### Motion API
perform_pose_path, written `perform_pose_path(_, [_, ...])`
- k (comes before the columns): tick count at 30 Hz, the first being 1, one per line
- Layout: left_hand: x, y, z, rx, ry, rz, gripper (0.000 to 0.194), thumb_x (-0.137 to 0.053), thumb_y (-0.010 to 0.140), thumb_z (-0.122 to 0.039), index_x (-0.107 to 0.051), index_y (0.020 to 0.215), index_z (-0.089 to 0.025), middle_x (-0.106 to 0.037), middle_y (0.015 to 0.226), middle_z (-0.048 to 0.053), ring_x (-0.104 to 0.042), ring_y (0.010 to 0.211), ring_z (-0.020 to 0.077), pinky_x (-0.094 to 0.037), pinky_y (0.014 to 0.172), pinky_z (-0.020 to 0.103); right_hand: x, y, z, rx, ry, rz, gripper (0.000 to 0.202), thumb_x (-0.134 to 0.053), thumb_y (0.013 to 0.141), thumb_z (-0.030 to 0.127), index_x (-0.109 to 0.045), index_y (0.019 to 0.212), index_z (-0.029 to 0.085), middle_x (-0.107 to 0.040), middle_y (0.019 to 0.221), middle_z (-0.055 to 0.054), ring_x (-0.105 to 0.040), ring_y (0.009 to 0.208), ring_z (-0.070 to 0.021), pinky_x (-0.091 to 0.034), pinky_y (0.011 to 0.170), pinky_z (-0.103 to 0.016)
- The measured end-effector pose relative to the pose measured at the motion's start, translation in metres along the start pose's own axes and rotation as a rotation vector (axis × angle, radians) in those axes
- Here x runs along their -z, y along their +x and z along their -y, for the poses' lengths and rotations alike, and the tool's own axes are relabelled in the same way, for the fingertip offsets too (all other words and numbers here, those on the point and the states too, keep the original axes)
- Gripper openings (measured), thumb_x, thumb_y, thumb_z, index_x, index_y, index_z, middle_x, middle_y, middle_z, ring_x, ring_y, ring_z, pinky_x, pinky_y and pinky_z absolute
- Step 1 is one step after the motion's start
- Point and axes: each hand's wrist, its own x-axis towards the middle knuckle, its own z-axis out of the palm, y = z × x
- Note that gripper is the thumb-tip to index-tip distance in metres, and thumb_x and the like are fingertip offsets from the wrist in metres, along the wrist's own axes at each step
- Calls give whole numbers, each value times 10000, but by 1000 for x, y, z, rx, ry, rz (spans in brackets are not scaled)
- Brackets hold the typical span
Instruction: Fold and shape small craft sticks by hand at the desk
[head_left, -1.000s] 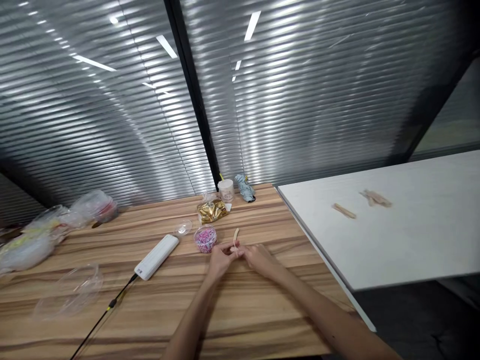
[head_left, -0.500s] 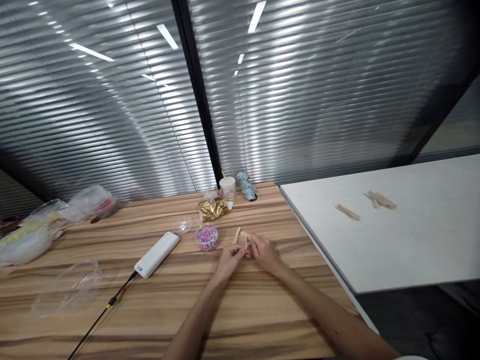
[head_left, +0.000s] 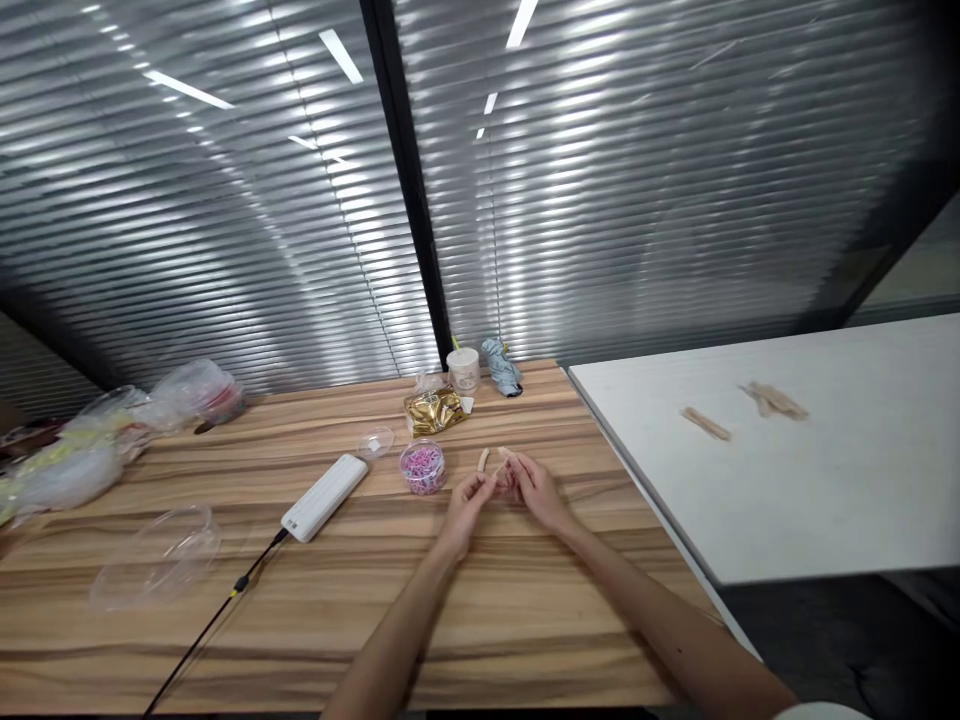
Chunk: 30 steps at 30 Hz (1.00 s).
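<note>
Close together over the wooden table (head_left: 480, 620), my two hands meet with their fingertips almost touching. My left hand (head_left: 463, 508) is closed in a pinch, and a short beige stick-like piece (head_left: 483, 460) shows just beyond its fingers. My right hand (head_left: 537, 492) pinches another narrow beige piece (head_left: 505, 454), whose end sticks out above the fingertips. Fingers hide the lower ends, so I cannot tell whether the pieces are joined. Left of my left hand stands a clear round tub (head_left: 422, 468) of small pink and purple bands.
A gold foil packet (head_left: 433, 411), a white cup (head_left: 463, 370) and a blue-grey wrapped bundle (head_left: 501, 368) stand behind. Leftward lie a white power bank (head_left: 324, 498) with a black cable, clear lids (head_left: 157, 560) and plastic bags (head_left: 75, 470). Beige sticks (head_left: 705, 423) lie on the white table (head_left: 840, 500).
My fingertips have shifted a little, and the two beige ends now stand farther apart. The whole view has swung slightly, moving the scene a bit to the right.
</note>
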Motion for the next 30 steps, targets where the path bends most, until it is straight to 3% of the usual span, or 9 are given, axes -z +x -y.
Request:
perform_pose_path(3, [8, 6, 6, 301, -358, 26, 306, -521, 764, -416, -578, 751, -116, -655, 783, 97, -615, 757, 187, -424, 806, 340, 5, -1, 4, 200, -191, 29, 296, -304, 892, 313, -483, 692, 187, -504, 617, 3, -467, 574, -124, -359, 549, -228])
perform_pose_path(7, [23, 4, -1, 488, -594, 112, 330, -486, 787, -421, -539, 699, -108, -656, 873, 147, -605, 897, 212, -379, 895, 343, 19, 4, 6, 474, -529, 286, 203, -363, 869, 181, -546, 780, 188, -548, 740, -26, -477, 712, -146, -364, 638, -247])
perform_pose_path(11, [27, 2, -7, 497, -697, 164, 307, -478, 801, -391, -561, 764, -99, -638, 964, 149, -542, 1033, 228, -329, 954, 376, 30, 9, 7, 558, -801, 308, 124, -459, 835, 158, -570, 870, 200, -549, 791, -26, -467, 758, -156, -360, 654, -256])
perform_pose_path(17, [28, 3, -6, 500, -767, 159, 369, -455, 804, -426, -598, 861, -91, -654, 926, 126, -573, 971, 228, -318, 960, 422, 27, 8, 12, 684, -976, 291, 187, -477, 843, 217, -551, 1015, 209, -553, 834, -38, -462, 794, -171, -367, 661, -276])
perform_pose_path(24, [33, 2, -7, 559, -793, 122, 451, -450, 797, -466, -584, 970, -71, -662, 901, 134, -599, 913, 229, -323, 953, 450, 25, 5, 14, 860, -911, 237, 237, -412, 877, 207, -525, 1080, 161, -574, 789, -51, -477, 753, -170, -362, 632, -277])
perform_pose_path(30, [31, 5, 1, 586, -761, 131, 399, -456, 815, -409, -564, 1008, -77, -655, 946, 119, -600, 917, 215, -326, 957, 452, 18, 0, 2, 726, -738, 159, 172, -398, 876, 176, -570, 886, 168, -572, 699, -23, -492, 656, -141, -362, 603, -252])
